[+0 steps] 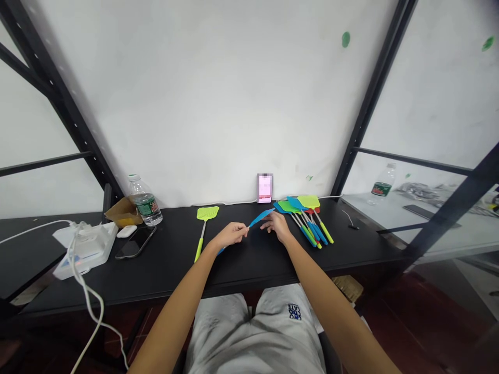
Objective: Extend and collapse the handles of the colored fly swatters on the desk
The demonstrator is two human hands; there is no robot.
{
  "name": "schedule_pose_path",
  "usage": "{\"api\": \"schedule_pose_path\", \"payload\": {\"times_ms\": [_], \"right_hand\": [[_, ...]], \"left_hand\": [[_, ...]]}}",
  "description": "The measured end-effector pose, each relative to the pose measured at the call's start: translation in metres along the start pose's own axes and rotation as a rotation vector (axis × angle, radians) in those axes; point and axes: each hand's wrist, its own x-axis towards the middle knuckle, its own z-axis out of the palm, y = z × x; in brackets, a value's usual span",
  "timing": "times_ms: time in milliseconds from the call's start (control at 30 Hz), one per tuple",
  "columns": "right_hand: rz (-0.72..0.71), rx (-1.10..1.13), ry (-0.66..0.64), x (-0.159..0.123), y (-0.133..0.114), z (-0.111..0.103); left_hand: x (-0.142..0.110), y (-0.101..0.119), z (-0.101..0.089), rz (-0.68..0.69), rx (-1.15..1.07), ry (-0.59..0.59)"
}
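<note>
Currently one blue swatter (261, 217) in the left hand (233, 235), right hand (276, 224) open beside it.

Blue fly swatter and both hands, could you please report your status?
Left hand shut on blue fly swatter. Right hand open beside its head, contact unclear. Lime swatter to the left, swatter pile to the right.

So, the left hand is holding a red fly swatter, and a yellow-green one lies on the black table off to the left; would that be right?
Not quite: the head view shows that the left hand is holding a blue fly swatter, not a red one. The yellow-green one does lie on the black table off to the left.
</note>
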Motion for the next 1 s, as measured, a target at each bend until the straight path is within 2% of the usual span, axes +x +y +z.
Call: {"api": "schedule_pose_path", "payload": {"times_ms": [133, 300, 500, 733, 833, 1000], "right_hand": [[0.101, 0.141, 0.019, -0.003, -0.007, 0.002], [0.009, 0.108, 0.002, -0.007, -0.006, 0.002], [0.017, 0.149, 0.079, -0.001, -0.003, -0.003], [-0.022, 0.207, 0.038, 0.001, -0.002, -0.005], [-0.103, 0.125, 0.077, 0.003, 0.002, -0.005], [-0.312, -0.181, 0.161, 0.007, 0.01, -0.009]], "left_hand": [[0.001, -0.002, -0.001, -0.014, -0.01, 0.008], [0.0, -0.001, 0.0, -0.007, 0.009, 0.013], [0.0, -0.002, 0.001, 0.006, -0.013, 0.017], [0.0, -0.003, -0.001, 0.002, -0.023, -0.01], [0.001, -0.004, -0.001, 0.014, -0.026, -0.029], [0.002, -0.004, -0.001, 0.037, -0.01, -0.07]]}}
